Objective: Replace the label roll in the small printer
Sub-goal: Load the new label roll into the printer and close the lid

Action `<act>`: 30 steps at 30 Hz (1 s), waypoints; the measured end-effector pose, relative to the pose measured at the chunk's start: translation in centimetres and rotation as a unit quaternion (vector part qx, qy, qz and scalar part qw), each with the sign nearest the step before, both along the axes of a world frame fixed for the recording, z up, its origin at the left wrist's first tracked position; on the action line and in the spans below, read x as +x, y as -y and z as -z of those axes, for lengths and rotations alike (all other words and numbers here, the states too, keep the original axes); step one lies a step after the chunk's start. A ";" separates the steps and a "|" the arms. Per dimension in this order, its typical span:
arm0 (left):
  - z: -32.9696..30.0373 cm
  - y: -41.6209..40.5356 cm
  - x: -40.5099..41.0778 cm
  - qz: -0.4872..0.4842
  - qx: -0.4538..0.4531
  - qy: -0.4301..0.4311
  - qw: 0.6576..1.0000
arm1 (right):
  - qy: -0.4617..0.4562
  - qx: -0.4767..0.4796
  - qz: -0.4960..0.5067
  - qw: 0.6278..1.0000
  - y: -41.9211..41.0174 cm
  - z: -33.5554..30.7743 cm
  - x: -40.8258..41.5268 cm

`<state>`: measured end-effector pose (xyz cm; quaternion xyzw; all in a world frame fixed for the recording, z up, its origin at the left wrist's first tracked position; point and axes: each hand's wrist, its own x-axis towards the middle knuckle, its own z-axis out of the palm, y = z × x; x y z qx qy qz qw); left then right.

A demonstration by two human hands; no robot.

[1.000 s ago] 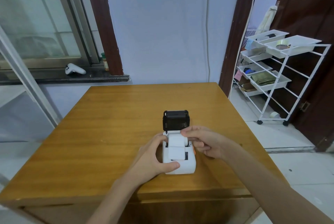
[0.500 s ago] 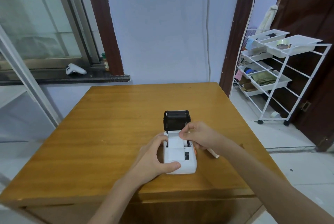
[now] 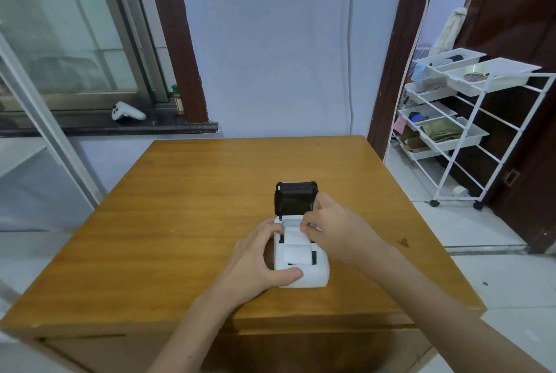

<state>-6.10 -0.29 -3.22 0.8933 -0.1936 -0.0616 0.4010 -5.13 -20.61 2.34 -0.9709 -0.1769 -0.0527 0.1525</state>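
A small white printer point(image 3: 313, 277) sits near the front of the wooden table point(image 3: 210, 192). Its black lid point(image 3: 295, 198) stands open and upright at the back. A white label roll point(image 3: 293, 237) lies in the open bay, with a strip of white label over the printer's front. My left hand point(image 3: 255, 261) grips the printer's left side, thumb across its front edge. My right hand point(image 3: 334, 229) reaches in from the right, fingertips pinched on the roll's right end.
A white wire trolley point(image 3: 469, 119) with trays of odds and ends stands to the right by a dark door. A white game controller point(image 3: 128, 112) lies on the dark window sill at the back left. A small dark mark point(image 3: 403, 242) shows on the table right of the printer.
My right hand has shifted forward and up over the roll bay, fingers now pinching at the roll. My left hand and the printer have stayed put.
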 end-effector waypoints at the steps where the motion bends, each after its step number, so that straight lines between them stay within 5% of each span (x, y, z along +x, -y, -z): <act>1: 0.0 0.0 0.0 -0.001 0.001 -0.001 1.000 | 0.016 -0.022 0.006 1.000 0.0 -0.1 -0.1; 9: 0.0 -0.1 -0.1 -0.005 0.006 -0.003 1.000 | -0.049 0.130 0.002 0.990 0.9 0.9 0.2; 19: 0.2 -0.2 -0.1 -0.002 0.003 -0.006 1.000 | -0.099 0.175 0.019 0.979 1.3 0.9 0.7; 26: 0.0 -0.2 -0.2 0.022 0.031 0.013 0.999 | -0.017 0.211 0.048 0.976 1.2 2.1 0.1; 30: -0.4 -0.1 -0.4 0.025 0.040 0.021 0.999 | 0.111 0.319 0.132 0.932 1.0 1.1 -0.1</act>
